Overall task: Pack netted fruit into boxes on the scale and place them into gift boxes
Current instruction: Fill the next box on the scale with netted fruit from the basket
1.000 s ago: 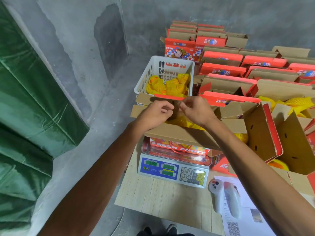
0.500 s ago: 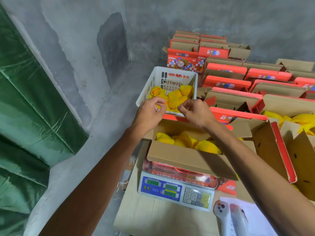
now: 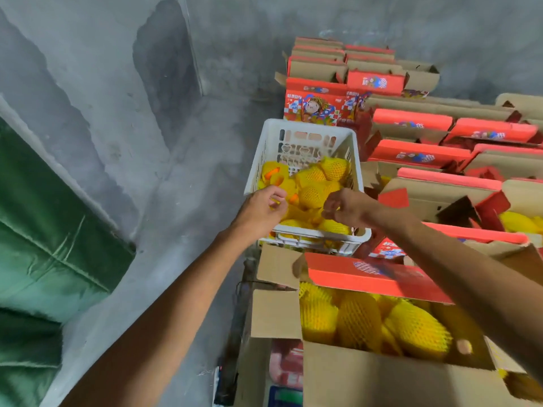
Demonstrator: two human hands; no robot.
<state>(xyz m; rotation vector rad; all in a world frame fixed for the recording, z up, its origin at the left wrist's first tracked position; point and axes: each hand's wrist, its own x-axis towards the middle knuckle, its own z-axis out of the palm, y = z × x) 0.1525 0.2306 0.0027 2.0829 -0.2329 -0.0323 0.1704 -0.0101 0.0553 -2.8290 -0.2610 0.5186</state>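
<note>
A white plastic basket (image 3: 308, 126) holds several yellow netted fruit (image 3: 313, 192). My left hand (image 3: 260, 211) and my right hand (image 3: 348, 208) hover just above that fruit at the basket's near side, fingers loosely curled, nothing visibly held. Nearer to me, an open cardboard box (image 3: 382, 377) with a red flap (image 3: 373, 277) is filled with netted fruit (image 3: 417, 330). It sits on the scale (image 3: 286, 393), of which only a sliver shows below the box's left corner.
Rows of open red-and-brown gift boxes (image 3: 417, 154) fill the right and back; one at the far right holds yellow fruit (image 3: 517, 221). A grey concrete wall (image 3: 102, 83) and a green curtain (image 3: 44, 245) close off the left.
Both hands let go of the box flap and moved forward over the basket. The view tilted forward, so the box on the scale now fills the lower right.
</note>
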